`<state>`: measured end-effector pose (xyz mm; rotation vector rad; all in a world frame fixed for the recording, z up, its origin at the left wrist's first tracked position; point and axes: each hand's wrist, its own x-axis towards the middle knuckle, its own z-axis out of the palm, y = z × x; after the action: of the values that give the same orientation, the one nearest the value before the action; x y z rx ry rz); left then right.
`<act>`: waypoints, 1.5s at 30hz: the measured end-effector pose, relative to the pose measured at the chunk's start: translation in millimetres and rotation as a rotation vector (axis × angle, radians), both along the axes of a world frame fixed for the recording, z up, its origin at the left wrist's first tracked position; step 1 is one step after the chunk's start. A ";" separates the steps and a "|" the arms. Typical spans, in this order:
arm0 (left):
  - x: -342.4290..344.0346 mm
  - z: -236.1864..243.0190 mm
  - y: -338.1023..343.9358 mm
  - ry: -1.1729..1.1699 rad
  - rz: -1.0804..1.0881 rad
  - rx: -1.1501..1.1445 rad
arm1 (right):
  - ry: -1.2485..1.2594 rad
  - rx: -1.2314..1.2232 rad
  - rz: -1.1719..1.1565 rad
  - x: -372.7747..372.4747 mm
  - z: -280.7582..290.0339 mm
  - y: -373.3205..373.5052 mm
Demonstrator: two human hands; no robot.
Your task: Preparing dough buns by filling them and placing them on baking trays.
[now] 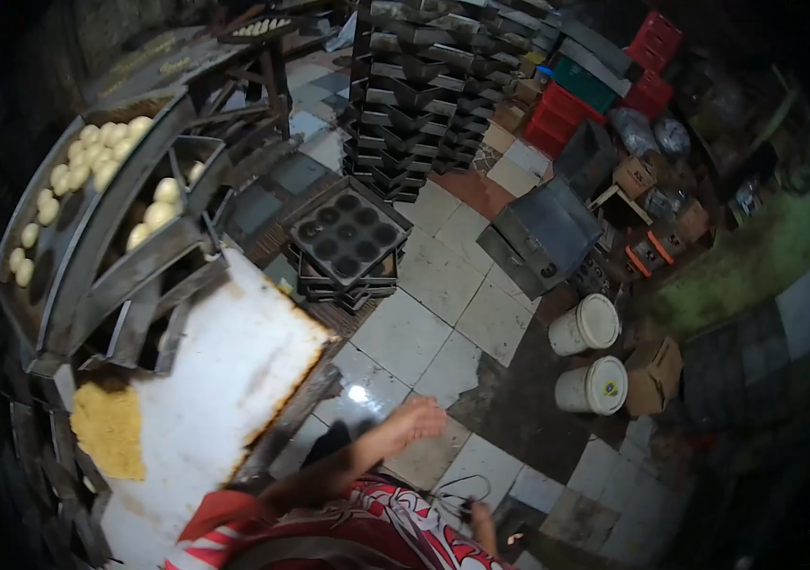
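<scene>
My left hand (412, 423) is stretched out over the tiled floor, to the right of a white tabletop (234, 332) with a rusty edge. Its fingers look loosely extended, with nothing seen in them. My right hand (483, 527) shows only in part at the lower edge, beside my red and white patterned clothing. A thin dark loop, perhaps a cord (467, 484), shows near it; whether the hand holds it is unclear. On the tabletop lies a yellow crumbly heap (106, 432). Metal trays (77, 256) with pale round dough balls (101, 147) are stacked behind it.
Round-cup baking pans (348, 233) are piled on the floor ahead. Behind them rise tall stacks of dark metal tins (414, 95). At right stand a grey metal box (547, 233), two white lidded buckets (598, 323), a cardboard box (654, 375) and red crates (562, 119).
</scene>
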<state>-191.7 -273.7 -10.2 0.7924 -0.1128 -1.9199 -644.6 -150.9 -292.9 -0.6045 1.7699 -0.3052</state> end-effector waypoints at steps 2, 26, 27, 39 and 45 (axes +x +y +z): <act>36.2 -90.4 -72.5 0.117 0.354 0.153 | -0.174 0.257 -0.172 95.2 37.4 -45.2; 366.2 -411.6 -436.3 0.096 1.837 0.934 | 0.287 -0.536 0.543 206.4 100.2 -600.5; 375.1 -383.4 -403.9 -0.080 1.851 0.884 | 0.230 -0.611 0.562 211.2 98.2 -609.7; 19.8 54.1 -203.1 -1.147 1.586 0.152 | -0.060 -1.995 0.409 488.4 298.0 -545.0; -34.9 135.8 -42.1 -1.311 1.702 -0.123 | -0.999 -1.955 0.493 426.1 419.6 -427.1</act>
<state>-226.6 -315.8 125.5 1.2723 -0.2263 0.3298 -218.5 -578.0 126.7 -1.7040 -0.1552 -1.6339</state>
